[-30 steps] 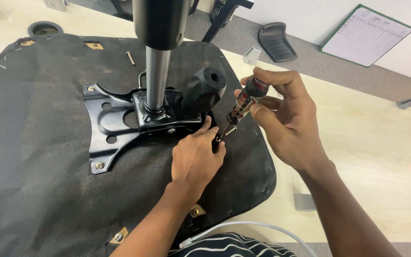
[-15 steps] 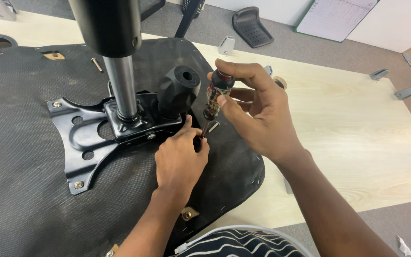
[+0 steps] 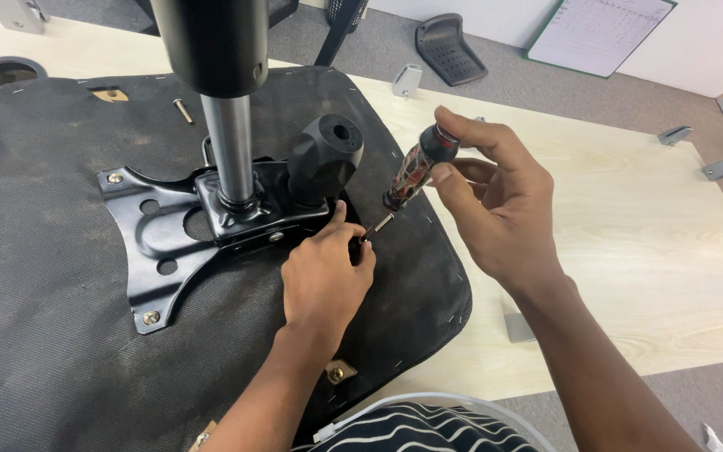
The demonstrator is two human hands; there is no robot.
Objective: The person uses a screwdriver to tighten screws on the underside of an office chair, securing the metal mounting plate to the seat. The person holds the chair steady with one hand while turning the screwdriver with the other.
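An upturned chair seat (image 3: 52,318) covered in black fabric lies on a pale wooden table (image 3: 629,251). A black metal mounting plate (image 3: 156,243) is bolted to it, with a steel gas cylinder (image 3: 229,151) rising from its middle and a black knob (image 3: 325,155) beside it. My right hand (image 3: 495,201) grips a screwdriver (image 3: 412,176) with a dark patterned handle, tilted down to the left. My left hand (image 3: 324,280) rests on the seat at the plate's right corner, fingertips pinching at the screwdriver's tip, where a small screw seems to sit.
A loose bolt (image 3: 182,110) lies on the fabric at the back. A round cable hole (image 3: 6,74) is in the table at far left. Grey brackets (image 3: 720,170) lie on the carpet to the right. A black plastic part (image 3: 445,50) and a clipboard (image 3: 600,33) rest on the floor behind.
The view has shifted a little. My right hand has tilted the screwdriver more steeply, tip staying at my left fingertips. My left hand stays at the plate's corner.
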